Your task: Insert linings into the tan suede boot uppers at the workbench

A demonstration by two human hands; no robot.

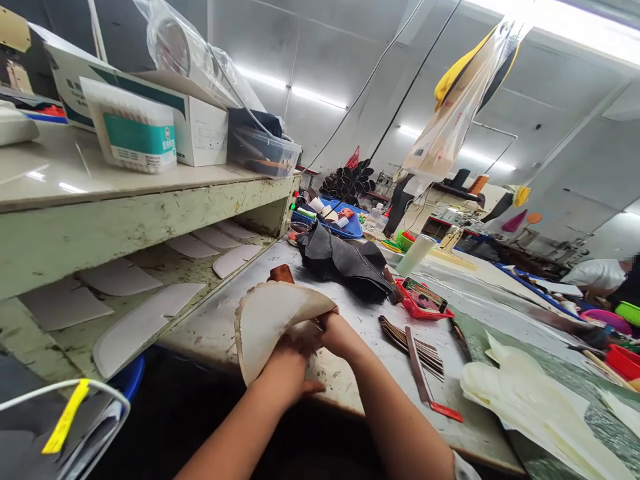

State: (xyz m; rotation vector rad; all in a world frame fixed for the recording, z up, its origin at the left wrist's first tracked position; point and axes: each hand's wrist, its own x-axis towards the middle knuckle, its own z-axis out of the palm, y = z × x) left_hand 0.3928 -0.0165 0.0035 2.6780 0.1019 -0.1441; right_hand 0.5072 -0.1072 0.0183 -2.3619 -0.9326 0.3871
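Observation:
Both my hands hold a curved, cream-coloured leather piece (pixel 267 320) with a brown edge over the front of the worktable (pixel 350 393). My left hand (pixel 295 363) grips its lower part, fingers closed around it. My right hand (pixel 334 332) pinches the piece's right edge just above. The piece bends upward into a hollow shape and hides most of my left fingers.
A dark fabric heap (pixel 345 263), a red tray (pixel 424 301), brown strips (pixel 415 347) and pale cut pieces (pixel 530 400) lie on the table. White cut shapes (pixel 145 323) sit on the lower shelf at left, boxes (pixel 135 130) above. Another person (pixel 605 277) works far right.

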